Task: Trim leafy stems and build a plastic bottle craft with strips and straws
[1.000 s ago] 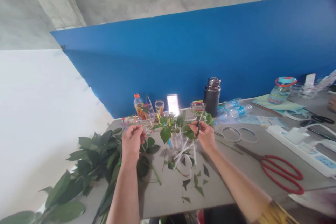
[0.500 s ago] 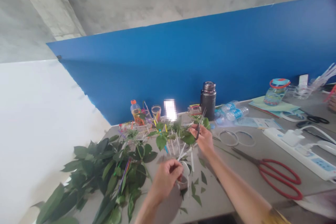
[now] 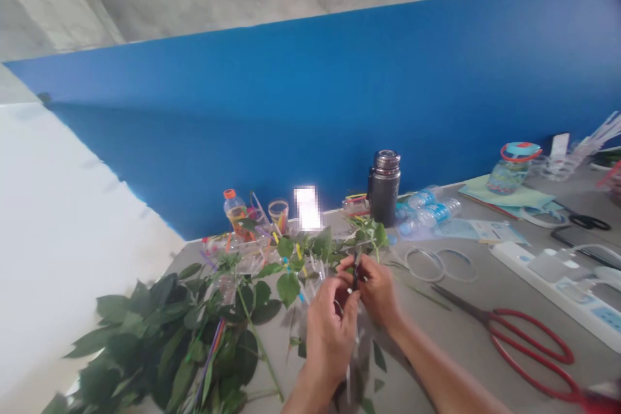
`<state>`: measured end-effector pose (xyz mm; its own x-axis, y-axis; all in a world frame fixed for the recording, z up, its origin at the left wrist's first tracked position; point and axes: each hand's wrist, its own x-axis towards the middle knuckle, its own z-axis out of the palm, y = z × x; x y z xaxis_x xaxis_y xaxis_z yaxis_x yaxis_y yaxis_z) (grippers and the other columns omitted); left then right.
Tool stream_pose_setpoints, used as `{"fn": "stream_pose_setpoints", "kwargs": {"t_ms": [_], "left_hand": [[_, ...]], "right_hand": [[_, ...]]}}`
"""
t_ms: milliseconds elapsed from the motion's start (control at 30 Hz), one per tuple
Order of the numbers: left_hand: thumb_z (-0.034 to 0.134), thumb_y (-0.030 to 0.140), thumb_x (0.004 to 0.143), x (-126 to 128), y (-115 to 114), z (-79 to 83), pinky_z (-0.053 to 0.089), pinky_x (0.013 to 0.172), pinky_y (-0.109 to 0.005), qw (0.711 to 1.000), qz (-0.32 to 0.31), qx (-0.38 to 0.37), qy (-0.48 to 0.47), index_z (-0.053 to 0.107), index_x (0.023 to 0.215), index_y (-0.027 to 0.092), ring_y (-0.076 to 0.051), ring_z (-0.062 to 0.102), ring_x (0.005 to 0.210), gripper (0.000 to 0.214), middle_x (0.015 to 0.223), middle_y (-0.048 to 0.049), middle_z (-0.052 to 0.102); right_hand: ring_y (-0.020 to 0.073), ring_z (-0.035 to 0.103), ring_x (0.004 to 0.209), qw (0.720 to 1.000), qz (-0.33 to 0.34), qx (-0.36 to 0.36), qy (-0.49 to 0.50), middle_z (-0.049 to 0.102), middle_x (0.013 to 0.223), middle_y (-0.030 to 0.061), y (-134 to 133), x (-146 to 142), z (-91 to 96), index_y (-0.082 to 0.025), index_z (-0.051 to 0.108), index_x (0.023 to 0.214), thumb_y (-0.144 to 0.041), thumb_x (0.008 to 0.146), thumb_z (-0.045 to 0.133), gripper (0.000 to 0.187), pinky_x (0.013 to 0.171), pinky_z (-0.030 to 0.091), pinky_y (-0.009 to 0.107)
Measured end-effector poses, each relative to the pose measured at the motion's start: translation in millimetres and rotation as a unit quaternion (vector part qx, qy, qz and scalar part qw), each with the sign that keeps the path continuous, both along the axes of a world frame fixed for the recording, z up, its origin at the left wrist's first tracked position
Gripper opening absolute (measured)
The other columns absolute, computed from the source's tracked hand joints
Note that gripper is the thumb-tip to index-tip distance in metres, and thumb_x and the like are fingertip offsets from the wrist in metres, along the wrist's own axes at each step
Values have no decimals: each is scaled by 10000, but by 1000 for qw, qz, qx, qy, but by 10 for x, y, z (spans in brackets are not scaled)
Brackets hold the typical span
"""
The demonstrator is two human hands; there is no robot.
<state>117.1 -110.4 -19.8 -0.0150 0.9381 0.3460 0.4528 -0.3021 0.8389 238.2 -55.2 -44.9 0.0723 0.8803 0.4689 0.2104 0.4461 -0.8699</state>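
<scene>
My left hand (image 3: 330,330) and my right hand (image 3: 374,291) are close together above the grey table (image 3: 466,330). The right hand's fingers hold small black-handled scissors (image 3: 356,272), mostly hidden and blurred. The left fingers pinch at the same spot, and whatever they hold is hidden. Below the hands hangs a blurred clear plastic piece (image 3: 352,369). Just behind them stands a leafy green sprig (image 3: 369,236) among clear plastic pieces (image 3: 315,272). A heap of cut leafy branches (image 3: 165,336) lies to the left, and leaf scraps (image 3: 379,357) lie near my right wrist.
Large red-handled scissors (image 3: 528,349) lie to the right, by a white power strip (image 3: 553,281). White rings (image 3: 424,265), a dark thermos (image 3: 383,191), water bottles (image 3: 427,210), an orange-capped bottle (image 3: 236,215) and a lidded jar (image 3: 514,171) stand along the blue wall (image 3: 291,116).
My left hand has moved up and right from the lower table to meet my right hand. The view has turned right, shifting the table's contents left in the frame.
</scene>
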Motion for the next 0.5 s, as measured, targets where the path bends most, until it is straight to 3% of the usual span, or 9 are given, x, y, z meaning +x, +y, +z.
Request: {"fn": "stream_pose_setpoints", "kwargs": {"t_ms": [133,267,367,500], "left_hand": [[607,380,905,-25,38,-37,503,685,-323,999,8,30,19,685,924,265,-219,655,712,141,842,-64,719],[619,372,888,-34,58,-126,491,652,-316,999,18,43,25,697,902,287,-217,642,663,116,777,-49,701],[635,377,869,-18,51,-196,465,627,-307,999,32,26,30,672,865,276,-205,610,614,108,711,-27,666],[621,385,864,27,61,-176,428,599,-295,998,45,-26,31,616,817,259,-183,561,560,135,616,2,606]], "right_hand": [[168,646,655,999,21,18,-24,766,800,25,60,35,-34,-225,752,863,-143,738,520,276,632,488,254],[153,590,599,995,60,0,-82,692,705,-11,142,82,-83,-226,747,966,-72,663,543,396,607,461,243],[142,584,624,987,113,-32,-107,671,740,-26,171,152,-31,-225,715,1079,-51,648,564,489,619,456,230],[122,551,616,968,185,-81,-147,679,798,-22,181,313,100,-204,702,1100,-93,669,643,449,579,416,214]]}}
